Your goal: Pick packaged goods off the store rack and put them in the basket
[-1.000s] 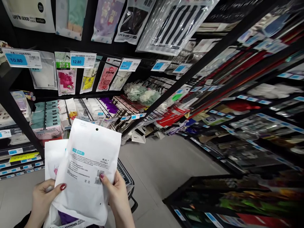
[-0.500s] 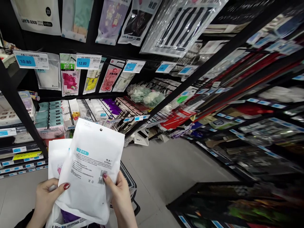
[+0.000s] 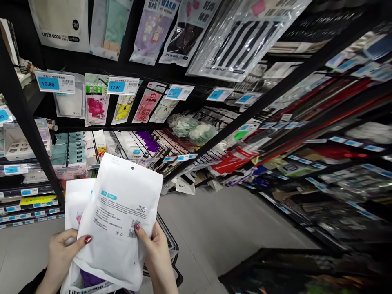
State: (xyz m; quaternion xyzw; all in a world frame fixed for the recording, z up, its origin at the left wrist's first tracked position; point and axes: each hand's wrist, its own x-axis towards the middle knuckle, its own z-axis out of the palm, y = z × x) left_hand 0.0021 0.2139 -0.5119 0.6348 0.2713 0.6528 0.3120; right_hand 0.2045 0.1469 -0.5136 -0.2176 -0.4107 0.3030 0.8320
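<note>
Two white plastic packages overlap in front of me. The upper package [image 3: 118,249] shows its printed back side, with a blue label, small text, a barcode and a hang hole at the top. Under it lies the second package [image 3: 76,198], mostly covered, with a purple patch and "LIFE IS GOOD" near its bottom. My left hand [image 3: 59,259] is closed on the left edges of both, its thumb on the upper package. My right hand [image 3: 157,255] grips the upper package's right side, thumb beside the barcode and fingers behind it.
Black shelving holds hanging packs of gloves [image 3: 96,104] and several price tags [image 3: 55,83]. A dark-rimmed basket or cart [image 3: 175,245] is partly hidden behind my right hand. Grey floor [image 3: 196,220] runs between the shelves, and a low rack [image 3: 269,269] stands at lower right.
The shelves sit slightly lower and further right in view as the camera shifts. Both hands keep the same grip on the packages.
</note>
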